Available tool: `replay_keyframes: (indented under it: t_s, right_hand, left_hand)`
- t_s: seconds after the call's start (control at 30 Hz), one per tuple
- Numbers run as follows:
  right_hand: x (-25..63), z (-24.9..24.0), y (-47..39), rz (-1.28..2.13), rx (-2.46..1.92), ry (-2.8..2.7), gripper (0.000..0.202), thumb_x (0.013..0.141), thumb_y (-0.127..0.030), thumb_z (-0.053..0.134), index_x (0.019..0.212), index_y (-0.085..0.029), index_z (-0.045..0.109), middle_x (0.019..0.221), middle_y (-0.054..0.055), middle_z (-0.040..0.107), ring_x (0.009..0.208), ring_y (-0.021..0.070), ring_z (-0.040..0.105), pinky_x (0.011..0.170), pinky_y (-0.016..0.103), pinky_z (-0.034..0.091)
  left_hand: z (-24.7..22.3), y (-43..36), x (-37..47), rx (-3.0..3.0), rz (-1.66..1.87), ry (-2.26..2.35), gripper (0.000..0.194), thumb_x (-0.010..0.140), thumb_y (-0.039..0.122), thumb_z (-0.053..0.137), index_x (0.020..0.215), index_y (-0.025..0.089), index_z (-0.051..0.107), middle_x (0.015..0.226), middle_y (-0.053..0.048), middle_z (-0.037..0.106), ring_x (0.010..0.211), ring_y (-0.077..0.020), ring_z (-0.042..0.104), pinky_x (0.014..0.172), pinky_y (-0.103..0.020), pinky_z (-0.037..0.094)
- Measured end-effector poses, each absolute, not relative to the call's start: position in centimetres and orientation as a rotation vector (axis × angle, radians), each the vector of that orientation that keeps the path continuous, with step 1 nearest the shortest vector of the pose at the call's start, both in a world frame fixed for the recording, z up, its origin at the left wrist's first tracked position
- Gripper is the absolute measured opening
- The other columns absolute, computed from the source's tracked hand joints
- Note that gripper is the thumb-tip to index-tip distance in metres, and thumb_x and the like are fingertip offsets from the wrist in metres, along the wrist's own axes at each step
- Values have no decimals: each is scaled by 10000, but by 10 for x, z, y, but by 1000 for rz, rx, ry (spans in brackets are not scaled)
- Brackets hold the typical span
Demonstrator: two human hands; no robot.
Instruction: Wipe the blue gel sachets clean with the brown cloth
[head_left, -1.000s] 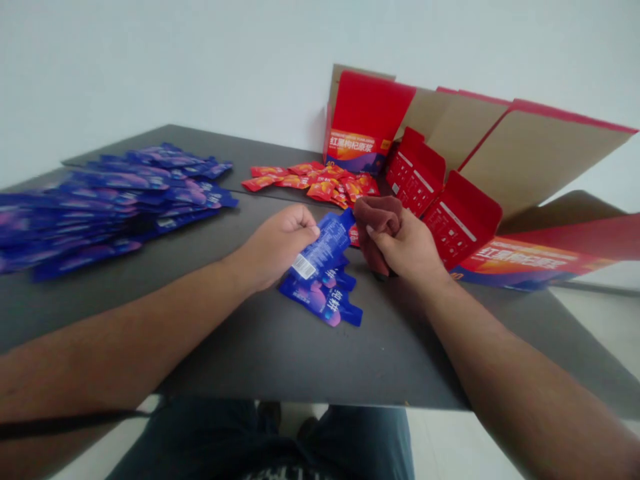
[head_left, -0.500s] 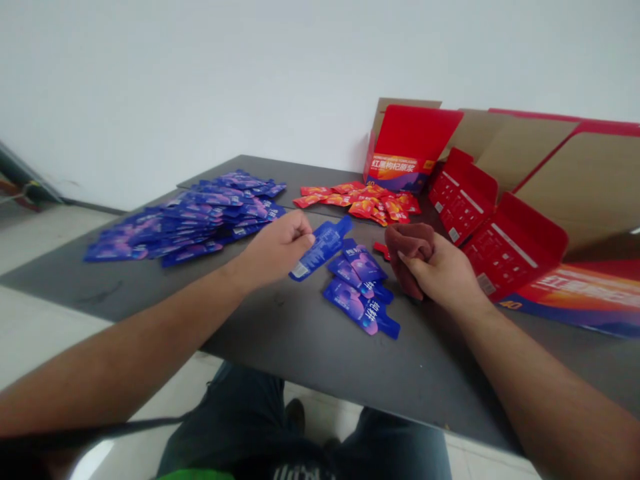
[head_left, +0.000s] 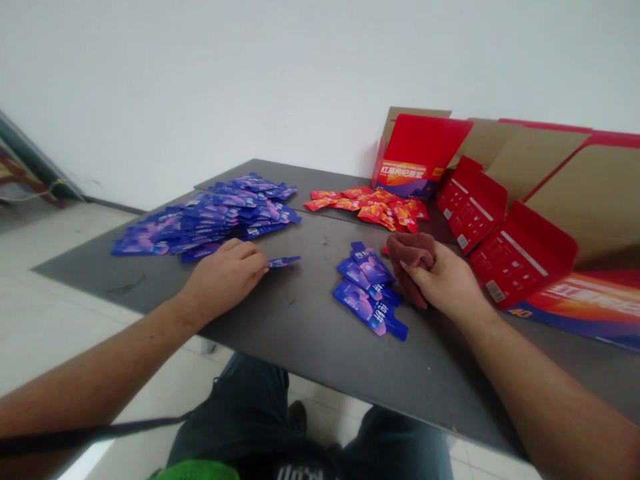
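Pinching one blue pouch (head_left: 284,262), my left hand (head_left: 225,277) has its fingers nearly closed beside the blue heap (head_left: 225,212); my right hand (head_left: 450,280) curls around the brown cloth (head_left: 411,257) near the overlapping pouches (head_left: 367,300). Caution: sweeping the cloth leftward could skew them; a loose pinch could drop the held pouch

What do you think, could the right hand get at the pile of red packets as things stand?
Probably yes for reach: the red packets lie uncovered on the table, beyond the right hand. Picking one up looks harder, since that hand grips a brown cloth.
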State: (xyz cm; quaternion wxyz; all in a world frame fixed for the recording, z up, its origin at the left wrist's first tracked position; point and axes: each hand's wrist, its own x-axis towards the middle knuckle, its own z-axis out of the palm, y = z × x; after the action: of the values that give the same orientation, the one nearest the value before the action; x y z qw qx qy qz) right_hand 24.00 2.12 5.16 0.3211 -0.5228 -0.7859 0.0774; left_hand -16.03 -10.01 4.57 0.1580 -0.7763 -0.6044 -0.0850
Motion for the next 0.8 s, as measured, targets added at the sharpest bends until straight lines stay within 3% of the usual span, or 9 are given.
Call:
replay_keyframes:
  t_s: [0.27,0.43,0.8]
  right_hand:
    - [242,50,22,201,-1368,-2065,423,914,-345,666,1313,-228,745,1006,98,816,864,303,762,777,409,593]
    - [241,51,21,199,-1363,-2068,429,905,-349,675,1311,-235,750,1023,94,819,896,307,768,810,419,601]
    - [242,48,21,184,-1321,-2070,444,892,-338,682,1315,-218,745,1083,100,820,946,307,765,846,418,599]
  left_hand:
    - [42,-75,-172,-2150,-64,-1786,347,1063,324,452,1044,205,778,1155,-146,751,1100,-326,640,899,-428,529]
    - [47,-41,-182,-2187,37,-1793,346,1055,323,448,1059,205,773,1168,-153,742,1130,-323,636,982,-430,515]
    - [47,-23,-176,-2088,37,-1829,404,1039,328,406,1068,164,774,1162,-239,733,1106,-409,649,872,-493,521]
